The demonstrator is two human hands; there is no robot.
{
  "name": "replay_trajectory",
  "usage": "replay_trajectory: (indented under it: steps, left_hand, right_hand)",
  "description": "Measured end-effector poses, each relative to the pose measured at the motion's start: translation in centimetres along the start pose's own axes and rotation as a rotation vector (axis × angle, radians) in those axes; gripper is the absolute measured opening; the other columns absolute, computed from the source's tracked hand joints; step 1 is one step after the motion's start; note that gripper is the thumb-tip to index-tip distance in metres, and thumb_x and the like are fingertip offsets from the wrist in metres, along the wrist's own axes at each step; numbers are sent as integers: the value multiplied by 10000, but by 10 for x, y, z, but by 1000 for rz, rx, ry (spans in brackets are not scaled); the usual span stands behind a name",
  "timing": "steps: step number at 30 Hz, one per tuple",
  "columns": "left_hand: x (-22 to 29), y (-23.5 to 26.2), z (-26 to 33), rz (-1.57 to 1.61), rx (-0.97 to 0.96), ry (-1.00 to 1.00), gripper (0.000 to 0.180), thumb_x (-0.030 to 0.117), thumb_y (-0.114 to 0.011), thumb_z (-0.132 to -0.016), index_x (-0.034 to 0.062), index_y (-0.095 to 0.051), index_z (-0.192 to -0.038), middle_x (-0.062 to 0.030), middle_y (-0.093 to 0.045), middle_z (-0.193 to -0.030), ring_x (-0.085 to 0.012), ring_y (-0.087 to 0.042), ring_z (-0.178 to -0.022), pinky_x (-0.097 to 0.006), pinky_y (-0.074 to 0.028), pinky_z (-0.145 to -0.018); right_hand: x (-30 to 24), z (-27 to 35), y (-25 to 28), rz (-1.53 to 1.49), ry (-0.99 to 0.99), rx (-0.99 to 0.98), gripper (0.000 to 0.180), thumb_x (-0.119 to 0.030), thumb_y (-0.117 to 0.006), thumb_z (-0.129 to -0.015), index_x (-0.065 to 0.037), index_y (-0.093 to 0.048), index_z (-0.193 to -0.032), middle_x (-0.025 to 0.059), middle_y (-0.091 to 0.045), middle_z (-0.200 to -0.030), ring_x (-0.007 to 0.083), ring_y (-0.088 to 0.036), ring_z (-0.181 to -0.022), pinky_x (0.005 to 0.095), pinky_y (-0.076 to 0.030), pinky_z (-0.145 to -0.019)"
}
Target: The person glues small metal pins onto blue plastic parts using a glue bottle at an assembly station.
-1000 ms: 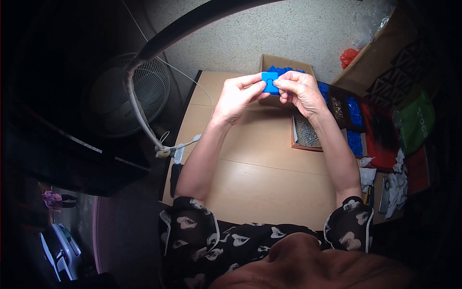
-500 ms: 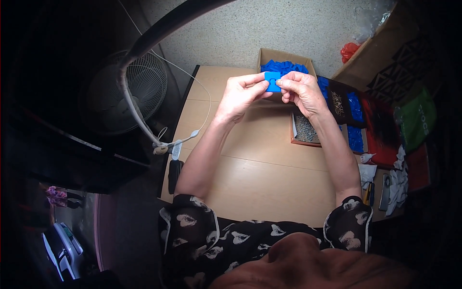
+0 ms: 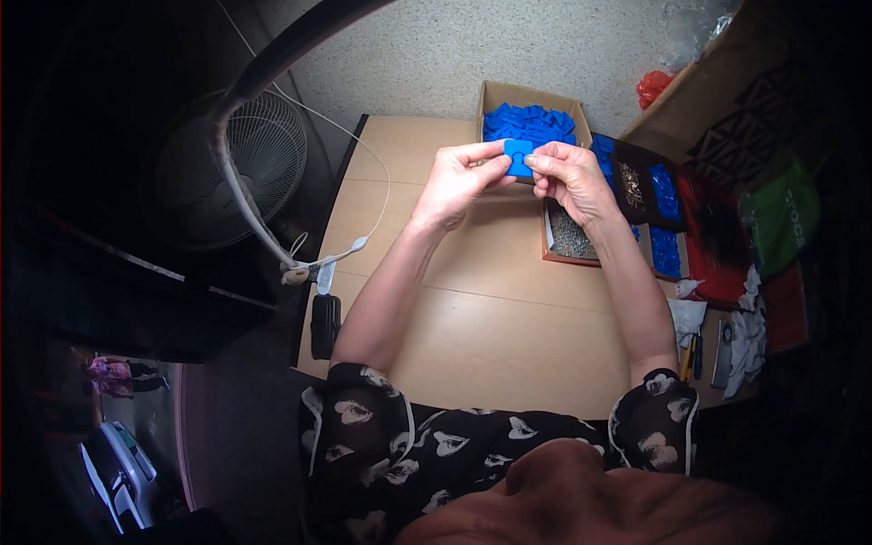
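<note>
A small flat blue plastic piece (image 3: 519, 148), squarish with a curved line across its face, is held up above the far part of the table. My left hand (image 3: 461, 184) pinches its left side between thumb and fingers. On its right side, the thumb and fingertips of my right hand (image 3: 572, 177) grip it too. Just behind the hands stands an open cardboard box (image 3: 581, 124) filled with similar blue pieces (image 3: 527, 123). Below my right wrist lies a shallow box of small metal parts (image 3: 569, 238), partly covered by the forearm.
To the right are a dark tray with brass-coloured parts (image 3: 631, 182), blue pieces (image 3: 665, 193), a red tray (image 3: 718, 227), a green bag (image 3: 786, 222) and crumpled white cloth (image 3: 747, 350). A black case (image 3: 324, 327) lies at the table's left edge, near a fan (image 3: 259, 163) and a white cord (image 3: 385, 186).
The view has shifted slightly, so the table and boxes sit a little up and left. Both hands keep their hold on the blue piece, now slightly tilted.
</note>
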State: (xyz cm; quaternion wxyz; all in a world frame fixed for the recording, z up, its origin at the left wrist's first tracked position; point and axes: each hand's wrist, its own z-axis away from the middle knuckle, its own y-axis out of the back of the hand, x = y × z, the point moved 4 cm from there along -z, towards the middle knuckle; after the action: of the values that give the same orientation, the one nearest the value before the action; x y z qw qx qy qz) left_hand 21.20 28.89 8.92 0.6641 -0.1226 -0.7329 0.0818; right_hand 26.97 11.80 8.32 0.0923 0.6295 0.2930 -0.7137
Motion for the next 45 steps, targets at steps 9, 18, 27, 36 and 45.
replay_trajectory:
  steps: [9, 18, 27, 36, 45]
  left_hand:
    - [-32, 7, 11, 255, 99, 146, 268, 55, -625, -927, -81, -602, -1157, -135, -656, -1072, -169, -668, -935, -241, -596, -817]
    - [-49, -1, 28, 284, 115, 231, 253, 154, -624, -951, -62, -639, -1082, -139, -678, -1026, -170, -672, -945, -245, -592, -821]
    - [-56, -11, 41, 110, 149, 252, 237, 149, -649, -933, -62, -650, -1039, -142, -684, -972, -151, -691, -823, -207, -596, -726]
    - [-78, -13, 48, 94, 170, 336, 225, 135, -663, -920, -72, -657, -1008, -143, -684, -952, -155, -696, -794, -200, -597, -711]
    - [-82, -12, 72, 335, -1, 275, 381, 189, -607, -963, -67, -574, -1243, -148, -662, -1125, -174, -669, -988, -275, -552, -916]
  right_hand:
    - [23, 29, 5, 30, 1, 89, 235, -253, -666, -933, -19, -662, -920, 30, -653, -769, 68, -601, -616, 215, -522, -540]
    - [40, 47, -6, 74, 6, 112, 240, -240, -677, -926, -6, -648, -885, 58, -656, -740, 67, -600, -547, 185, -514, -468]
    - [55, 62, -3, 19, -81, 126, 195, -190, -707, -895, -27, -629, -823, 48, -647, -674, 71, -590, -495, 198, -501, -423]
    - [85, 69, 10, -119, -140, 151, 173, -156, -708, -886, -35, -628, -793, 47, -642, -670, 91, -585, -495, 230, -510, -437]
    - [98, 86, 7, -163, -57, 109, 178, -174, -695, -906, -34, -590, -873, 59, -638, -717, 109, -596, -555, 239, -518, -510]
